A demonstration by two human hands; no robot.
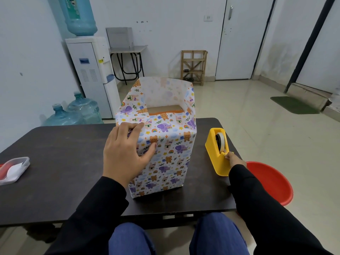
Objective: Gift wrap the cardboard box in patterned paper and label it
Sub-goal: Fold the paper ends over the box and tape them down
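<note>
Head-worn view down onto a dark table (55, 153). At centre, standing upright, a cardboard box (165, 159) sheathed in patterned paper (161, 92) — bears, elephants, rainbows. Top end not yet closed: far and side flaps standing up, a strip of bare cardboard showing below them, near flap folded down over the top.

Left hand (125, 150) spread over the near top edge, fingers extended, thumb down the front face, pressing the paper in place. Right hand (234, 159) reaching to a yellow tape dispenser (215, 150) just right of the box, fingertips pinched together at the cutter, seemingly on the free end of the tape (222, 142).

Step in hand, by the look of it: drawing a strip to fix the near flap. To do it well:
- Hold the left palm firm, leaving no slack in the paper.
- Pull straight out, then tear down across the blade for a clean end.
- Take enough length to bridge the flap's edge.
- Smooth from the middle outward.

Dispenser unheld and probably light — likely to slide under a hard tug, so draw gently.

At far left, a clear container (14, 168); beyond the table's right edge, a red basin (272, 181).
</note>
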